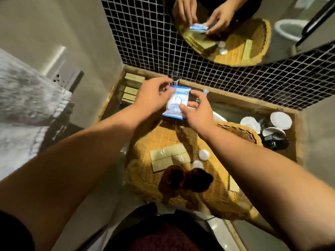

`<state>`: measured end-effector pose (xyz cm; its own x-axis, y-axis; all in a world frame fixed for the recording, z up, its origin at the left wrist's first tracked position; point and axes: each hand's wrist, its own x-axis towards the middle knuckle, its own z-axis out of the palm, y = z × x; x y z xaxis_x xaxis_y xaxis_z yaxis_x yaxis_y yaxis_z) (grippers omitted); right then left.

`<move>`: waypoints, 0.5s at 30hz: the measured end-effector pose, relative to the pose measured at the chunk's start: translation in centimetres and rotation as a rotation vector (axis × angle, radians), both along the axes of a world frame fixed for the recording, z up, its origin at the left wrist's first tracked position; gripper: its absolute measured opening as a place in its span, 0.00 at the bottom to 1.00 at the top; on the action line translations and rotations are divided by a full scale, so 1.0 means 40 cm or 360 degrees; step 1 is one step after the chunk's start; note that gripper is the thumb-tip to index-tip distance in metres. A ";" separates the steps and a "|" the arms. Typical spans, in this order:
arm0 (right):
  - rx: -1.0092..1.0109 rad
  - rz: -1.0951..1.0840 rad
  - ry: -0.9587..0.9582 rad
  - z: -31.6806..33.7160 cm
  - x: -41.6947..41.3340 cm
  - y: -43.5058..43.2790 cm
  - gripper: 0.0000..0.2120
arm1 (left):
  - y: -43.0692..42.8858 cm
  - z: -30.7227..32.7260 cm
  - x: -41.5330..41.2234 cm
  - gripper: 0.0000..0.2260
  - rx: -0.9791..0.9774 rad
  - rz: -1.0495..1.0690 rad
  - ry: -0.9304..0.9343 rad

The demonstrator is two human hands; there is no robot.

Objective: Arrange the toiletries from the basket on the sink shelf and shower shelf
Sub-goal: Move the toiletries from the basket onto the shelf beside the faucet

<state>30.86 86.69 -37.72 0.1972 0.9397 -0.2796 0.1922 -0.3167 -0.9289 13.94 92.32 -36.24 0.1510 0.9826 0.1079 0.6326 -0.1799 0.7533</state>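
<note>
The left grip (154,98) and right grip (197,111) each pinch an edge of a blue-and-white packet (176,104), holding it above the wicker basket (241,132), near the wooden sink shelf (233,99)

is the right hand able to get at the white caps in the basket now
Probably not yet: the right hand and left hand both hold the blue packet. The white caps lie uncovered in the basket, so the path itself looks open.

Bathroom: mosaic tiles (145,42), mirror (272,29), toilet (284,31).
</note>
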 end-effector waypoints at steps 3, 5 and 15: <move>0.0111 0.0102 -0.0012 0.038 -0.051 0.061 0.28 | 0.030 0.021 -0.043 0.21 -0.0043 0.0026 -0.0115; 0.0152 0.0188 -0.0014 0.060 -0.083 0.101 0.32 | 0.054 0.030 -0.070 0.20 -0.0031 0.0122 -0.0194; 0.0449 0.0971 -0.1243 0.070 -0.231 0.240 0.33 | 0.201 0.015 -0.195 0.11 -0.0115 0.0308 -0.0190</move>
<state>21.63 96.30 -34.92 -0.3034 0.9523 -0.0319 0.8293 0.2475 -0.5010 6.14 100.37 -35.63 -0.0503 0.9979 0.0418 0.5559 -0.0068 0.8312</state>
